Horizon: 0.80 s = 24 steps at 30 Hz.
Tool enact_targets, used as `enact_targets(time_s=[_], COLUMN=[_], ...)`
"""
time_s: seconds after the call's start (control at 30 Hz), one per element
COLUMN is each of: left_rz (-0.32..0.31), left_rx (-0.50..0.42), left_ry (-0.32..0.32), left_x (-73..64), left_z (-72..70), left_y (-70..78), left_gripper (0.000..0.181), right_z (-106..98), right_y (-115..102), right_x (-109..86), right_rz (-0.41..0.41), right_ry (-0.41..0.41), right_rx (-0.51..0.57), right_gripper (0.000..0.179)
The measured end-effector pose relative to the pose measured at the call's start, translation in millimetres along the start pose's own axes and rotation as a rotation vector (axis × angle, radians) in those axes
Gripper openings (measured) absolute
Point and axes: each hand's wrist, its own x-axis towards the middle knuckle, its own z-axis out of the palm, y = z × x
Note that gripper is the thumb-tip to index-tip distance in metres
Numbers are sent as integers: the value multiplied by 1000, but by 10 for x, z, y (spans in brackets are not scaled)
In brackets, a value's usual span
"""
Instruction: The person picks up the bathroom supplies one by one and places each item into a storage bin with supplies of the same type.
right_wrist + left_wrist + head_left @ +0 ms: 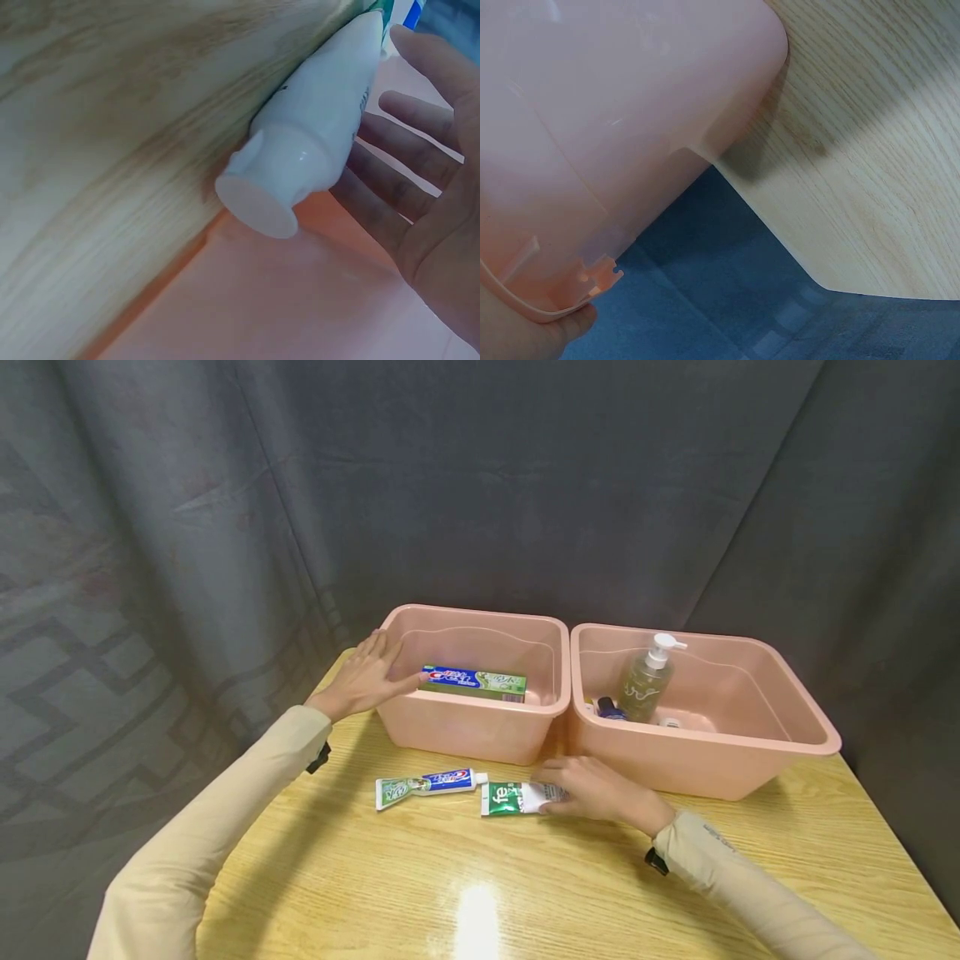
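My left hand [363, 677] rests on the near left corner of the left pink bin [465, 727], its fingers stretched along the rim. In the left wrist view, part of that hand [525, 330] shows against the rim. My right hand [596, 789] is over the capped end of a green and white squeeze tube [504, 798] lying on the table. From the right wrist, the fingers [394, 176] appear spread beside the white tube [319, 112], not closed round it. Left of it lies a blue and green toothpaste tube [447, 781], its cap near the green tube.
A toothpaste box [472, 683] lies inside the left bin. The right pink bin [675, 764] holds a pump bottle [645, 689], a dark blue-capped item [609, 709] and a small white item [670, 722]. Both bins stand side by side on the wooden table [375, 877], before a grey curtain [525, 485].
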Motion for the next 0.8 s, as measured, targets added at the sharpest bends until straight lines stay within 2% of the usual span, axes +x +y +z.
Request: enact_targets(time_s=[0.8], left_rz=[-6], left_rx=[0], left_ry=[-3], left_x=[-3], left_z=[-4], left_y=[8], left_gripper=[102], right_z=[91], right_y=[26], right_x=[-22], right_rz=[38], right_ry=[-26], right_rx=[23], right_gripper=[49])
